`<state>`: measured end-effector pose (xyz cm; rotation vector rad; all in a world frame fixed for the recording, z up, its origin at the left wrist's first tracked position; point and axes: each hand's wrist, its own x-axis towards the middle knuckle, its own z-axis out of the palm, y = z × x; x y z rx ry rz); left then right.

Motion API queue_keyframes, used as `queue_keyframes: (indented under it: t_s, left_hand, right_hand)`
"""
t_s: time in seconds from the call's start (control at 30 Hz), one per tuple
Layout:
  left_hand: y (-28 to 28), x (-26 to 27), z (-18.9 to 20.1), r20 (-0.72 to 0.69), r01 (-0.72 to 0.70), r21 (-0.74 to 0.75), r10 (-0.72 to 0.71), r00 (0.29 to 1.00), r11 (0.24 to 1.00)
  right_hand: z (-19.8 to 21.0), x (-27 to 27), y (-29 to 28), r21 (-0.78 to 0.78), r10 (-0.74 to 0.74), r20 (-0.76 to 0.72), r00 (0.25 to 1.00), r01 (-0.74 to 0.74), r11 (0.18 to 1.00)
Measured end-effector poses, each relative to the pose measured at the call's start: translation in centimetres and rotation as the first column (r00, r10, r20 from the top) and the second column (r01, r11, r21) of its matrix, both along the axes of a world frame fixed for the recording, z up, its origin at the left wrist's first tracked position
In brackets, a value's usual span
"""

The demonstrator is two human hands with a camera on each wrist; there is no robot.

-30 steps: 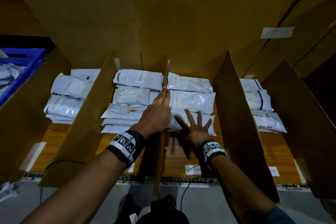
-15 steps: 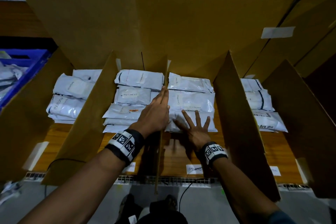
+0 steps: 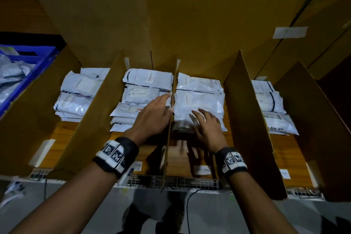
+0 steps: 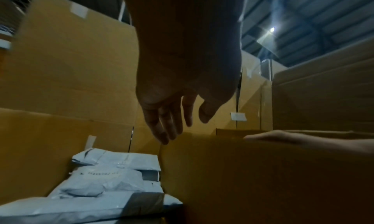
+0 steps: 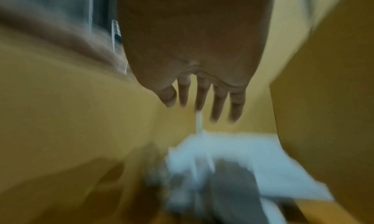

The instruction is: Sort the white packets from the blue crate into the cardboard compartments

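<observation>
far on your left the blue crate (image 3: 28,62) has more white packets (image 3: 13,74) waiting in it. your left hand (image 3: 152,118) is by the cardboard wall (image 3: 169,138) in the middle, fingers straight and loose, holding nothing. keep it there so the wall stays up, i think. just past the wall, your right hand (image 3: 207,125) is over the front packet (image 3: 199,118) in that box, fingers spread wide, holding nothing. pat that packet flat and push it back to the others so it does not slide off the front.
</observation>
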<state>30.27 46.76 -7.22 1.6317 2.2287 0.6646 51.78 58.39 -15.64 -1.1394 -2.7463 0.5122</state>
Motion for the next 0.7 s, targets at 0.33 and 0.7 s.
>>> queue_keyframes:
  t_s: [0.33,0.7]
  left_hand:
    - [-17.1,-2.1,2.9,0.036,-0.049,0.044,0.047,0.998,0.998]
    - [-41.0,-13.2,2.9,-0.043,-0.289,0.126,0.297,0.954,0.949]
  right_hand:
    - [11.0,0.2,-16.0,0.055,0.014,-0.391,0.92,0.008,0.998]
    - [11.5,-17.1,-33.9,0.066,0.337,-0.375,0.863,-0.338,0.939]
